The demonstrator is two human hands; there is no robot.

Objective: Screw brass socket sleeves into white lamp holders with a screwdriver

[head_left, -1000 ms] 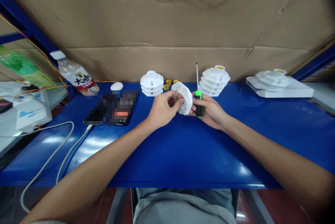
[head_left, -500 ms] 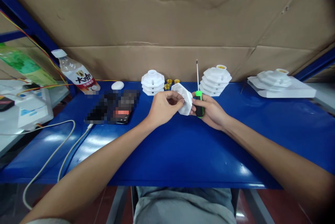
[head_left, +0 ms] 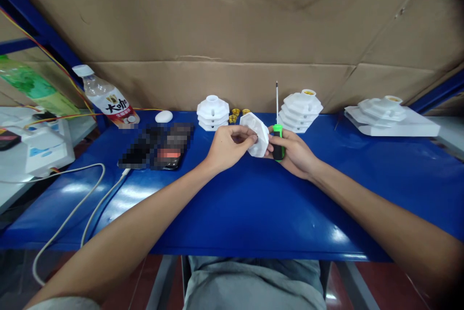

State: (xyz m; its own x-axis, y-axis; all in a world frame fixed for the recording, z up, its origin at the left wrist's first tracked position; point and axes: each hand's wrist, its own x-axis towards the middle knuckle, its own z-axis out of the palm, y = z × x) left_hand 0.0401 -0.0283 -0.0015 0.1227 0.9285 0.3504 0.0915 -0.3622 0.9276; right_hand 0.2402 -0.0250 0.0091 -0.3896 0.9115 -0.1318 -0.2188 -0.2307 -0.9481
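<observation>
A white octagonal lamp holder (head_left: 259,129) is held up on its edge above the table, its hollow underside turned toward my left hand (head_left: 230,148). The left thumb and forefinger are pinched together at that hollow side; whatever tiny part is between them is too small to name. My right hand (head_left: 295,153) grips the lamp holder's far side with its fingertips. The same hand also keeps a screwdriver (head_left: 277,143) with a green and black handle against its fingers, shaft pointing up. Behind the hands lie several brass screw shells (head_left: 235,112).
Stacks of white lamp holders stand at the back, left (head_left: 212,112) and right (head_left: 301,109). More rest on a white box (head_left: 406,129) at far right. Phones (head_left: 173,148), a white mouse-like object (head_left: 164,116), a bottle (head_left: 108,100) and a white cable (head_left: 97,204) occupy the left.
The lamp holder has turned slightly, showing more of its hollow side. Both hands keep nearly the same position and hold; the view has shifted a little.
</observation>
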